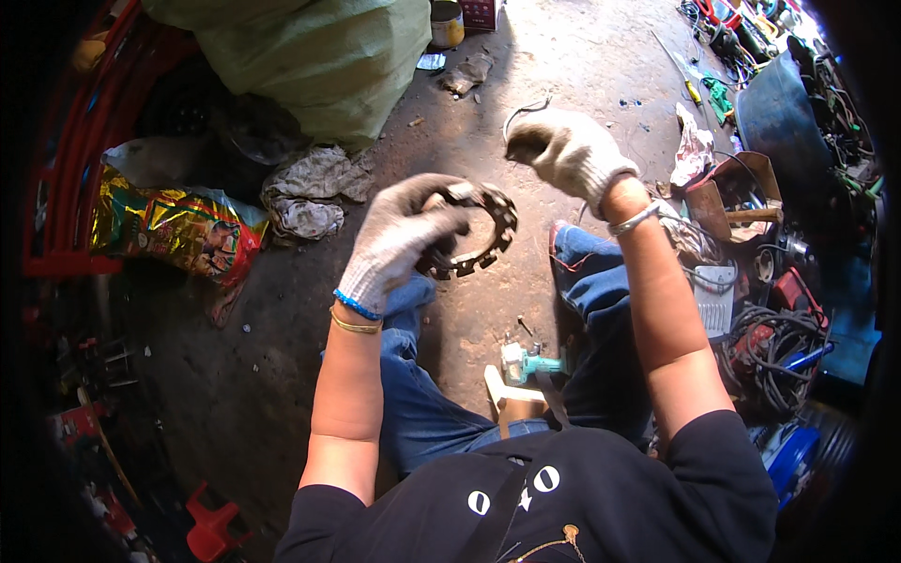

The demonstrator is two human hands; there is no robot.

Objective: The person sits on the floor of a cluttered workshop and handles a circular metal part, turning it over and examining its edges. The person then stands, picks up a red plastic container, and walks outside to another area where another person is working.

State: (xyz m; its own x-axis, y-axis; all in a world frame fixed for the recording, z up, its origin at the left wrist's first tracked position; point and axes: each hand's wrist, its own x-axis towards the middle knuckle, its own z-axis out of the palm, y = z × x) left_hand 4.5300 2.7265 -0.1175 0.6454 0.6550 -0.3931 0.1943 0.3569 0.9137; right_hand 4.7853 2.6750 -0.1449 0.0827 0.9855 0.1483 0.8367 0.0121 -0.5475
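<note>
My left hand [399,225], in a whitish work glove soiled at the fingers, grips one side of a dark toothed metal ring [504,246]. Blocky notches run round its outer edge, and the floor shows through its middle. To the right and farther out, my right hand [572,155], also gloved, is closed and apart from the ring. A thin curved wire [511,117] comes out by its fingers; how they grip it is partly hidden. Between my legs lies a teal power tool [540,364], beside a pale wooden piece [511,399].
A large pale green sack [319,56] and a shiny gold-red bag [183,225] stand at the left. Crumpled cloth [314,192] lies near them. On the right are an open cardboard box [737,192], tangled black cables [770,347] and a blue drum [784,117]. A small bolt [525,326] rests on the floor.
</note>
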